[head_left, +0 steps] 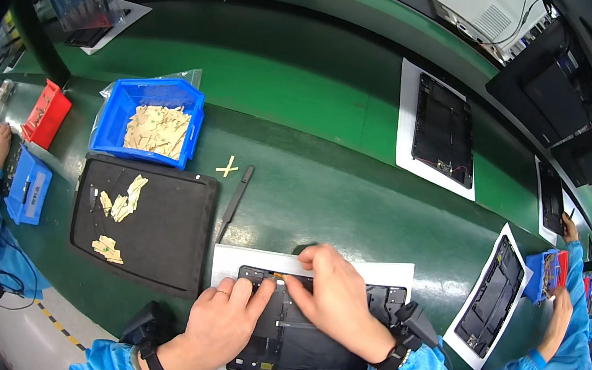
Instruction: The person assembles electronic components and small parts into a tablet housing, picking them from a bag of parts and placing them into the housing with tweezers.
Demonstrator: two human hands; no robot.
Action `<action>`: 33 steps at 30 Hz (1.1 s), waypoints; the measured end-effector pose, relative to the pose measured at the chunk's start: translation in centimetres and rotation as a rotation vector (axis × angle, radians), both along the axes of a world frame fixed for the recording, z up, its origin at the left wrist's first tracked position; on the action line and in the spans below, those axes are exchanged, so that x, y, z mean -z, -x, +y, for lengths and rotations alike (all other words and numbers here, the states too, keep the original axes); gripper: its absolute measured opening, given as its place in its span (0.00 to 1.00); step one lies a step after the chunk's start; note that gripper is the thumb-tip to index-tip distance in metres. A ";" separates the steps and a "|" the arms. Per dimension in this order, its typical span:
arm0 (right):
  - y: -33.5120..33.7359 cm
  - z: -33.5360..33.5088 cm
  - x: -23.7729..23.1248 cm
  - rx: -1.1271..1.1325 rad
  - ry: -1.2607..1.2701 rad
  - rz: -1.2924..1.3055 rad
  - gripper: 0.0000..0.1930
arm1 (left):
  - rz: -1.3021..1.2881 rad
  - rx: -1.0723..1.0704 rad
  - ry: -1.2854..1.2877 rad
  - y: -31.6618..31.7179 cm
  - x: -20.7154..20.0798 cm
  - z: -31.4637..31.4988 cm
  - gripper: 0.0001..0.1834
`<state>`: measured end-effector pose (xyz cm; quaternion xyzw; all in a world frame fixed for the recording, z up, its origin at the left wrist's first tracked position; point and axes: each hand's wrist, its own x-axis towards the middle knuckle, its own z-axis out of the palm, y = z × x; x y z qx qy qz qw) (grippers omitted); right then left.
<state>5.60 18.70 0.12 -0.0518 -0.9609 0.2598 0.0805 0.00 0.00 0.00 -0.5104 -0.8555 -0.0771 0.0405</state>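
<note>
A black tablet housing [302, 345] lies on a white sheet in front of me. My left hand [218, 321] rests on its left part. The index fingertip touches down near the upper edge, beside a small orange strip [279, 275], and the other fingers are loosely bent. From the right, my right hand [340, 294] reaches over the same edge with its thumb at the strip and its index finger curled above. What lies between that thumb and finger is too small to make out. Both wrists wear black bands.
A black tray [148, 239] with cream adhesive pieces [124, 206] stands at left, below a blue bin [115, 114] of similar pieces. A dark flat stick [236, 203] lies beside the tray. More housings [444, 127] rest on white sheets at right, near a co-worker's hand [561, 308].
</note>
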 end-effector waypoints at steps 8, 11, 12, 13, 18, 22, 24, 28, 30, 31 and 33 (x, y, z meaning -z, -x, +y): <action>0.6 2.8 -1.8 0.075 0.536 -0.222 0.08 | -0.054 0.023 0.008 0.2 -1.1 0.9 0.29; 0.6 2.5 -2.0 0.107 0.551 -0.247 0.07 | -0.084 0.029 0.044 0.5 -1.1 0.9 0.31; 0.6 2.4 -2.1 0.120 0.537 -0.263 0.07 | -0.088 0.027 0.045 0.5 -1.0 0.9 0.31; 0.6 2.4 -1.9 0.120 0.538 -0.267 0.07 | -0.053 0.037 0.046 0.5 -0.9 0.8 0.30; 0.5 2.3 -1.6 0.002 0.358 -0.143 0.06 | -0.031 0.027 0.058 0.2 -0.9 0.9 0.30; 0.4 2.0 -0.9 -0.059 0.258 -0.039 0.05 | -0.058 0.023 0.011 -0.1 -0.7 0.3 0.32; 0.3 2.1 -1.0 -0.075 0.235 -0.013 0.06 | -0.058 0.026 -0.002 -0.1 -0.5 0.3 0.32; 0.4 2.1 -0.8 -0.145 0.190 0.028 0.06 | -0.037 0.034 -0.037 -0.2 -0.3 0.0 0.29; 0.3 1.7 -0.7 -0.207 0.031 0.110 0.06 | -0.080 0.019 -0.082 -0.2 -0.2 -0.3 0.29; 0.4 1.6 -0.7 -0.204 0.028 0.104 0.06 | -0.049 0.041 -0.101 -0.1 -0.1 -0.2 0.28; 0.8 1.5 -0.7 -0.298 -0.183 0.173 0.06 | -0.025 0.066 -0.126 0.0 0.0 -0.1 0.28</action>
